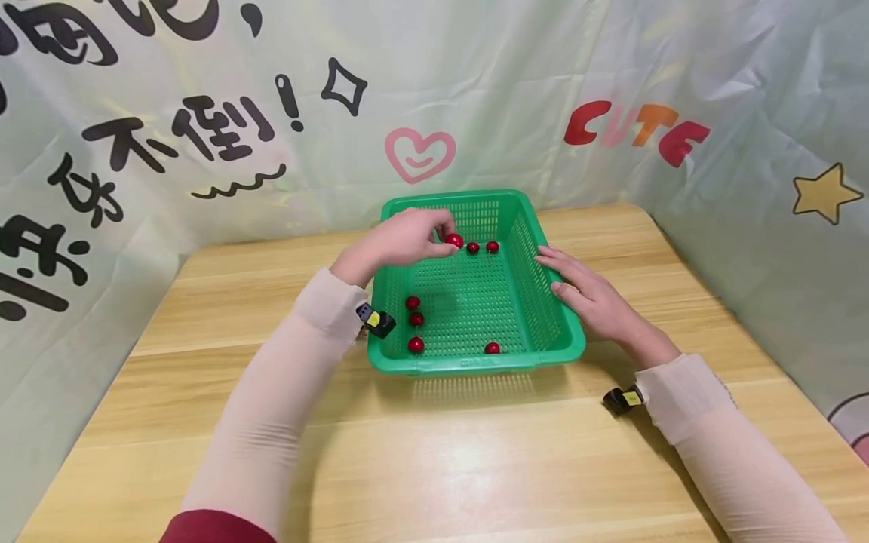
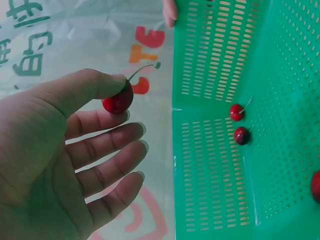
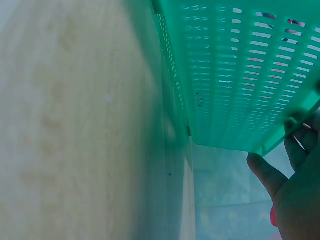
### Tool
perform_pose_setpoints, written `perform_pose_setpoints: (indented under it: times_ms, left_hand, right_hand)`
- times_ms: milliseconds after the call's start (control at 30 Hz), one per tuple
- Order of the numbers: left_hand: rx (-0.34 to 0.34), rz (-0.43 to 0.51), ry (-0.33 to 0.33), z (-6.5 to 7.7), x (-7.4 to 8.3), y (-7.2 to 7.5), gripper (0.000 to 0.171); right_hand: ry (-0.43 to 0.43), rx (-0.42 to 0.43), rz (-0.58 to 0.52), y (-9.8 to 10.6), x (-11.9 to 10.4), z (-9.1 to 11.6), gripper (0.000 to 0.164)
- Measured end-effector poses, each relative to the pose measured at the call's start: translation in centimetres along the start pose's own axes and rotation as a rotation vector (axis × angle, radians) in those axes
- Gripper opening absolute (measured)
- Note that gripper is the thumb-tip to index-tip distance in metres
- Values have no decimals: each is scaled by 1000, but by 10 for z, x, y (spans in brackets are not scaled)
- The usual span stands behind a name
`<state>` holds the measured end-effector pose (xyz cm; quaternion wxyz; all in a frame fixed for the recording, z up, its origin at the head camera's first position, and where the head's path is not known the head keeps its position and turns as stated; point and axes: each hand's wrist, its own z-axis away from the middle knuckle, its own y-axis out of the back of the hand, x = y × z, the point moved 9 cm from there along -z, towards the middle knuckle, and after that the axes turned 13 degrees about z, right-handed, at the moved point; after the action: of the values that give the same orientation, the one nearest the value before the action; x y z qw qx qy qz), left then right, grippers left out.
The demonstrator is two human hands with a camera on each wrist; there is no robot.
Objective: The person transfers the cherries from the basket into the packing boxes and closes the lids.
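Observation:
In the head view my left hand (image 1: pixel 410 235) is over the far left part of a green plastic basket (image 1: pixel 577 343). Its thumb and index finger pinch a red cherry (image 2: pixel 118 100), whose stem shows in the left wrist view; the other fingers are spread apart. Two cherries (image 1: pixel 492 246) lie inside near the basket's far wall. More cherries (image 1: pixel 416 319) line the left side, and a single cherry (image 1: pixel 492 348) is by the near wall. My right hand (image 1: pixel 594 294) rests on the basket's right rim, fingers fairly straight; the right wrist view shows its thumb (image 3: pixel 267 172) at the rim.
The basket stands on a wooden table (image 1: pixel 448 467). Behind and beside the table hangs a pale printed curtain (image 1: pixel 502 98) with lettering, a heart and stars. A black wrist camera (image 1: pixel 376 320) is strapped at the left cuff, another black camera (image 1: pixel 619 400) at the right.

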<state>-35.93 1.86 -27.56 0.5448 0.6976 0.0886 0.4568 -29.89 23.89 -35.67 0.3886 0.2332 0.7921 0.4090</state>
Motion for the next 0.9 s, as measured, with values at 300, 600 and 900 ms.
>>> perform_pose_setpoints:
  times_ms: [300, 600, 900]
  left_hand:
    - [77, 82, 10, 26, -15, 23, 19]
    - [142, 140, 77, 58, -37, 43, 24]
    - [177, 140, 98, 80, -57, 47, 22]
  right_hand:
    - [7, 3, 5, 0, 0, -1, 46]
    - [0, -1, -8, 0, -1, -1, 46]
    - [2, 5, -19, 0, -2, -1, 46]
